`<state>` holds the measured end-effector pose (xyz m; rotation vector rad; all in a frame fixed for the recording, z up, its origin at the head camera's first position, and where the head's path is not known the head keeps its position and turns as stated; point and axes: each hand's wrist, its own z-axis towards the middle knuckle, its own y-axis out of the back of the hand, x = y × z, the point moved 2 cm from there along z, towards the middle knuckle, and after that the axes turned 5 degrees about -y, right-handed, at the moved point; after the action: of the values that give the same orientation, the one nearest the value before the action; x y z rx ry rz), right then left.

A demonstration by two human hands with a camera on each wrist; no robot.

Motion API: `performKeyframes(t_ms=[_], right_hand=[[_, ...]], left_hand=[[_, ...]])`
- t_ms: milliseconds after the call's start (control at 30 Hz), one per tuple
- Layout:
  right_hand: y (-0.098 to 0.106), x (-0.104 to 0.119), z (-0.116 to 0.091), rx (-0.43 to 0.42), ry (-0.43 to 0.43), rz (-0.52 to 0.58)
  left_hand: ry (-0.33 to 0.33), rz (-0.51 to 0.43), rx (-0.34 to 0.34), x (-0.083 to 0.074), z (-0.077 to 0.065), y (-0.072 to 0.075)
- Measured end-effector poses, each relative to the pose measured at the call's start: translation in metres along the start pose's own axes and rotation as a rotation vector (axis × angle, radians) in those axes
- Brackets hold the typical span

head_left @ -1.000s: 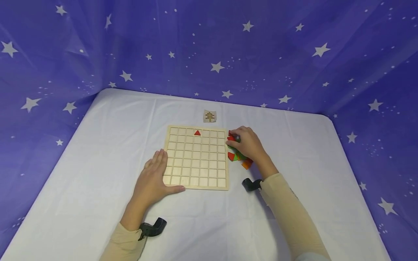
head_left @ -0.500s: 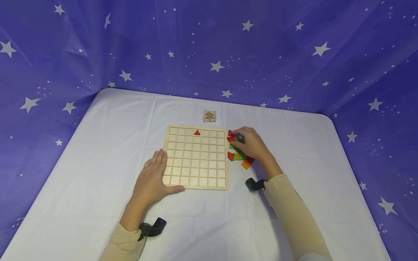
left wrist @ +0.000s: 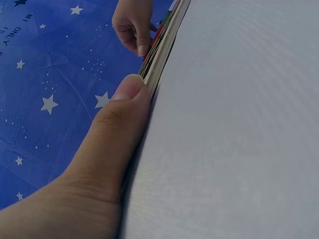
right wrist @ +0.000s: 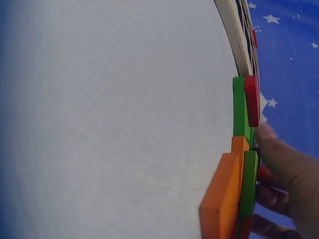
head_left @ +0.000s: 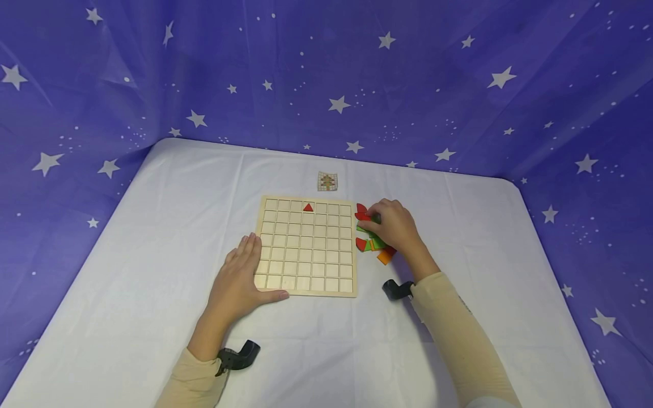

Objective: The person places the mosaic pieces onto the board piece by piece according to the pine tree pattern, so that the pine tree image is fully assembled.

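A square wooden grid board [head_left: 306,231] lies on the table with one red triangle [head_left: 308,208] in its top row. My left hand [head_left: 237,283] rests along the board's left edge, fingers straight and thumb [left wrist: 130,92] at the near edge. At the board's right side, my right hand [head_left: 390,226] reaches into a pile of colored wooden pieces [head_left: 363,245], its thumb and fingers bent around part of it. Red curved pieces [head_left: 361,212] lie by its fingertips. Green blocks [right wrist: 240,107] and an orange block [right wrist: 222,194] show in the right wrist view. I cannot tell whether it pinches a piece.
Behind the board lies a small card [head_left: 327,181] printed with a tree pattern on a grid. A white cloth [head_left: 173,226] covers the table, and a blue star-patterned curtain [head_left: 285,68] surrounds its back and sides.
My right hand has shifted slightly right within the pile, and more of the red curved pieces beside the board shows. My left hand and the board have stayed still.
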<state>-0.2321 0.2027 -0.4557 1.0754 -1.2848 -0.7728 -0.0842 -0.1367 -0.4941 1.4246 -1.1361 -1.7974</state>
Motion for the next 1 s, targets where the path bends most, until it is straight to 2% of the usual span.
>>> performKeyframes(t_ms=[67, 267, 433, 700, 833, 1000], right_hand=[[0.0004, -0.0001, 0.0003, 0.014, 0.008, 0.002], [0.0009, -0.0030, 0.0005, 0.129, 0.045, 0.037], [0.0021, -0.0049, 0.0008, 0.159, 0.067, 0.027], [0.0051, -0.0065, 0.0008, 0.223, 0.017, 0.055], [0.0043, -0.0074, 0.0015, 0.221, 0.010, 0.070], [0.0017, -0.0080, 0.0018, 0.165, 0.037, 0.049]], left_hand=[[0.002, 0.000, 0.003, -0.0003, 0.0003, 0.0003], [-0.003, -0.002, 0.002, -0.0009, 0.0018, 0.0007], [-0.003, -0.002, 0.000, -0.0001, 0.0020, -0.0002], [0.001, -0.007, -0.002, -0.0012, 0.0005, 0.0004], [0.000, -0.005, -0.005, -0.0019, -0.0004, 0.0012], [-0.002, 0.001, -0.012, -0.0017, -0.0011, 0.0012]])
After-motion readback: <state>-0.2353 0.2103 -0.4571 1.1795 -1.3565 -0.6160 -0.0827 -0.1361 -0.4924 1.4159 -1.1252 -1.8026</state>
